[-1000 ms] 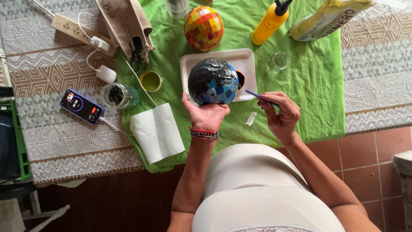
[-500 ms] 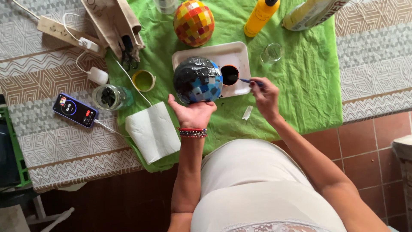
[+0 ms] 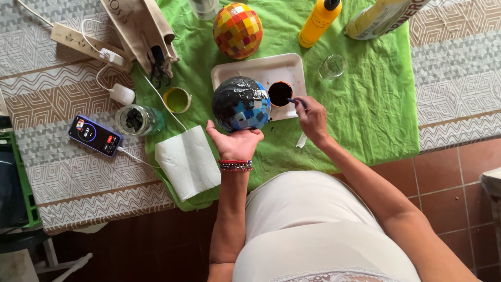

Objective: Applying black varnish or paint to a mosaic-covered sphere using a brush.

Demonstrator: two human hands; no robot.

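The table (image 3: 68, 172) carries a patterned grey and tan covering and runs left to right, its near edge just in front of the person's body; tiled floor shows to the right beyond its end. A green cloth (image 3: 365, 104) covers the middle and right of the working area, its near edge hanging over the table edge and its right edge stopping short of the table's right end, leaving a bare strip there. The open room on the cloth lies to the right of the hands; the left and far sides are crowded. A white tray (image 3: 245, 70) sits at the centre of the cloth. The mosaic ball (image 3: 241, 103), dark with blue tiles on its near side, is over the tray's near-left corner. The left hand (image 3: 233, 141) cups it from below on the near side, palm up, fingers spread against its underside, a beaded bracelet at the wrist. A second ball in red, orange and yellow tiles (image 3: 238, 30) stands on the far side of the tray. A folded white paper towel (image 3: 188, 162) lies near-left of the left hand, overhanging the cloth's near edge. A yellow bottle (image 3: 319, 22) lies far right of the tray. A phone (image 3: 95, 136) rests on the left, cabled. The right hand (image 3: 312, 117) is closed around a small brush (image 3: 295, 101), its tip at a round pot of dark paint (image 3: 280, 93) in the tray, just right of the ball. A clear glass (image 3: 332, 67) stands right of the tray.
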